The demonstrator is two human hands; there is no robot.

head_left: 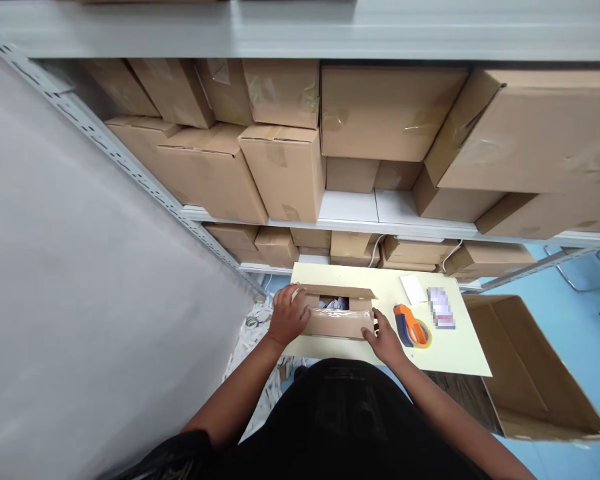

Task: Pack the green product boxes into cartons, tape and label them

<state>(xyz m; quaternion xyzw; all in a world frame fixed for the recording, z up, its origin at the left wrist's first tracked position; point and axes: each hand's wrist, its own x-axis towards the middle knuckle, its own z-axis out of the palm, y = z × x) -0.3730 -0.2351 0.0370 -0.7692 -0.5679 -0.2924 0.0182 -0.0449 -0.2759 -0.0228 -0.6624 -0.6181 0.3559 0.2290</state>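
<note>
A small cardboard box (337, 325) lies on the pale yellow table, its long back flap raised. Clear tape shines along the front edge of its opening. Through the gap, crumpled whitish material (337, 303) shows inside; what it is I cannot make out. My left hand (287, 317) grips the left end, fingers over the top corner. At the right end, my right hand (384, 340) holds the box with the thumb on the front and the fingers round the side. Just right of that hand lies an orange and blue tape dispenser (406, 324) with a roll of tape.
A white pad (413, 290) and a blurred-out packet (441, 308) lie on the table (460, 350). Shelves of cardboard boxes (285, 167) rise behind it. A large open carton (535, 367) stands to the right. White paper scraps (247, 343) cover the floor beside the left wall.
</note>
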